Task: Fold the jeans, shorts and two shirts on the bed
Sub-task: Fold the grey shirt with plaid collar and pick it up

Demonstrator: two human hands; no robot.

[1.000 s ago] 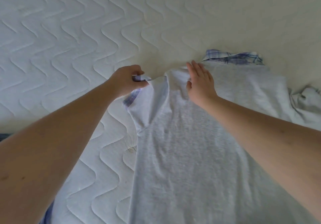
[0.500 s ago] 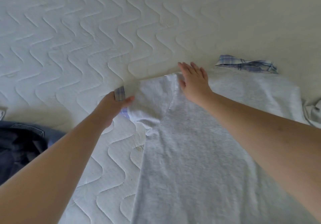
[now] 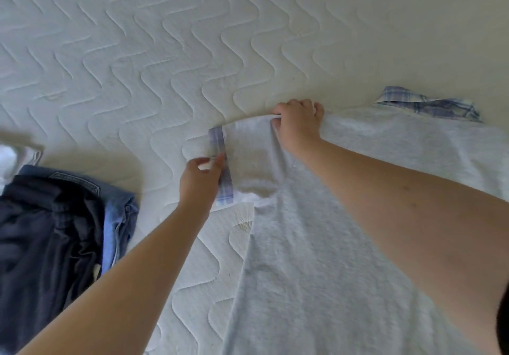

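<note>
1. Head view, nearest to you: the grey shirt (image 3: 316, 272) lies flat on the quilted bed (image 3: 165, 51), its body running from below your forearms up to your hands. Both forearms reach out over it, the right one crossing its upper half.
2. Left of your left forearm, well apart from the shirt, a rumpled heap of dark cloth (image 3: 46, 239) lies on the bed, with blue jeans (image 3: 118, 216) showing at its right edge and under its top. A bit of white fabric (image 3: 16, 156) sits just beyond that heap.
3. Your left hand (image 3: 199, 181) is at the cuff of the shirt's sleeve (image 3: 248, 159). The fingers are loosely spread with the fingertips touching the plaid cuff band (image 3: 220, 161); you cannot tell whether they pinch it, since the hand is blurred.
4. The sleeve lies spread between your two hands, flat on the bed, with the plaid band at its left end.
5. Your right hand (image 3: 297, 126) is farther out, at the shirt's shoulder edge. The fingers are curled over and grip a fold of the grey cloth there.
6. Right of your right hand and slightly beyond it, the plaid collar (image 3: 429, 105) pokes out past the shirt's top edge.
7. Beyond both hands, only the wavy quilted bed surface shows.
</note>
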